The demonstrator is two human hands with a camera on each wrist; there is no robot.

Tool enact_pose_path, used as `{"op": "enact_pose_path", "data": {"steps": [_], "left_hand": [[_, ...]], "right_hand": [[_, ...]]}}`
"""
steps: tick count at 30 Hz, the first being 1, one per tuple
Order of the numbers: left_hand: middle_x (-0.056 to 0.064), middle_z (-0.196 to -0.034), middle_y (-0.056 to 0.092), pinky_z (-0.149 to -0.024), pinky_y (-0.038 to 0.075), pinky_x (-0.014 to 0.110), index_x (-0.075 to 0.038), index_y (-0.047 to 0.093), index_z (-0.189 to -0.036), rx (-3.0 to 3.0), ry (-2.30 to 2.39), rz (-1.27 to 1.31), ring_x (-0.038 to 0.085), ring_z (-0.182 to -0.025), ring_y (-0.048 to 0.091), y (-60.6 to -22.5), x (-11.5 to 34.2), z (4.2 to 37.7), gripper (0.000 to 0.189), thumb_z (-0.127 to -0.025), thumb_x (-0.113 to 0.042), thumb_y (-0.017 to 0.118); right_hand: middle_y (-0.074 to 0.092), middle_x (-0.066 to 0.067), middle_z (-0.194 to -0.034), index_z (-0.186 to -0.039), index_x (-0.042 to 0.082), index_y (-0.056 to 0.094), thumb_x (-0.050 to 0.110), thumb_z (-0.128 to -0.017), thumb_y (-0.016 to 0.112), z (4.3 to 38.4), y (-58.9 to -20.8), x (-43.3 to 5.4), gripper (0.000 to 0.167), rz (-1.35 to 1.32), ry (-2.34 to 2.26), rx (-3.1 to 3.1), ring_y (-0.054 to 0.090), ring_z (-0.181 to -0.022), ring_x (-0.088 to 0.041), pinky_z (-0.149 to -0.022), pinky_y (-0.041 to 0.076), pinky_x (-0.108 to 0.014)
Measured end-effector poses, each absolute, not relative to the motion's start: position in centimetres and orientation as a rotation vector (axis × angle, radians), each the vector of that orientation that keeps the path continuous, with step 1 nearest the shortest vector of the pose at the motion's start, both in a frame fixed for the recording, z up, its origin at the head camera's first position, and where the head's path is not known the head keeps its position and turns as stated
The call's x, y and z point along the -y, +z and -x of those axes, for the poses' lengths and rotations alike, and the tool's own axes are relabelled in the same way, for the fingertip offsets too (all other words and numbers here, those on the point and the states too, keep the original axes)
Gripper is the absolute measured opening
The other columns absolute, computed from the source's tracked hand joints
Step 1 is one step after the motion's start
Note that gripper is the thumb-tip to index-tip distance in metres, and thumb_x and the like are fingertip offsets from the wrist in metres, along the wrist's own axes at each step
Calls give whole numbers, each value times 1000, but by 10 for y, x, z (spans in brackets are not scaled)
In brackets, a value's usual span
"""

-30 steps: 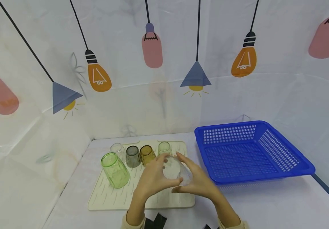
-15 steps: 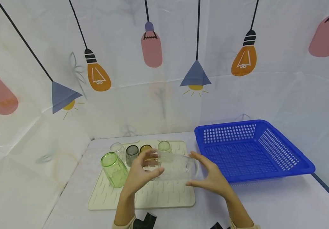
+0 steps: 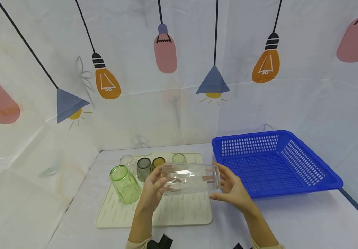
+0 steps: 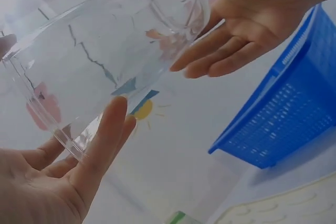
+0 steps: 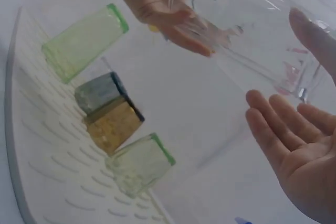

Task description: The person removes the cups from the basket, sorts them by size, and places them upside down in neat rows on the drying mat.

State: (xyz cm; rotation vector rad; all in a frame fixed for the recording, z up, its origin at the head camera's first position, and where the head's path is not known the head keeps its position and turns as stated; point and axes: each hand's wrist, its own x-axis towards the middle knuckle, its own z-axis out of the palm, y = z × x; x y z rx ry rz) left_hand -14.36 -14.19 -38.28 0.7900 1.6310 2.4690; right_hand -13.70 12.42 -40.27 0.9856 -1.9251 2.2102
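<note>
A large clear drinking glass (image 3: 188, 178) lies nearly level in the air above the cream drying mat (image 3: 129, 216). At its left end my left hand (image 3: 152, 188) grips the glass, thumb on the near side and fingers behind. My right hand (image 3: 233, 190) holds the thicker right end, with several fingers showing through the glass and the thumb low at the edge. In the right wrist view, the right palm (image 5: 310, 166) faces the glass from below. On the mat stand a big green glass (image 3: 125, 185), a grey glass (image 3: 144, 169), an amber glass (image 3: 158, 162) and a pale green glass (image 3: 179, 158).
Another clear glass (image 3: 128, 162) stands at the mat's back left. A blue plastic basket (image 3: 235, 193) sits on the white table (image 3: 288, 221), right of the mat. Behind hangs a white sheet (image 3: 135, 117) printed with lamps.
The clear glass has turned from end-on to lying sideways. My hands have spread apart to its two ends. In the last half second, my left hand and the glass's left end have shifted slightly.
</note>
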Motion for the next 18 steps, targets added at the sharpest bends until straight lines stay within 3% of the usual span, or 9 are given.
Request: {"op": "enact_pose_path", "data": {"steps": [5, 9, 13, 18], "left_hand": [[4, -116, 63, -78, 57, 38, -13, 56, -120, -1477, 2487, -804, 20, -97, 66, -388, 134, 145, 32, -89, -22, 57], [8, -119, 61, -82, 56, 41, -8, 47, -127, -1374, 2510, -794, 24, -103, 63, -393, 127, 146, 45, -89, -29, 59], [9, -121, 58, -89, 52, 40, -5, 41, -131, -1264, 2533, -806, 25, -108, 60, -398, 121, 146, 53, -89, -31, 61], [8, -121, 59, -89, 52, 40, -10, 45, -127, -1172, 2512, -849, 24, -109, 60, -400, 117, 147, 43, -90, -28, 58]], "right_hand": [[53, -4, -129, -141, -3, 33, -8, -74, 72, 137, -399, -117, 77, -1062, 2301, 1756, 58, -111, -19, -91, 52, -31], [59, -3, -122, -137, -3, 39, -4, -73, 75, 135, -396, -112, 74, -975, 2233, 1779, 60, -105, -18, -87, 54, -31], [59, -3, -124, -134, -9, 36, -2, -71, 77, 135, -393, -109, 76, -920, 2188, 1791, 59, -108, -17, -92, 51, -29], [55, -5, -131, -133, -3, 40, 4, -75, 77, 135, -389, -107, 69, -952, 2256, 1693, 55, -114, -19, -97, 47, -29]]}}
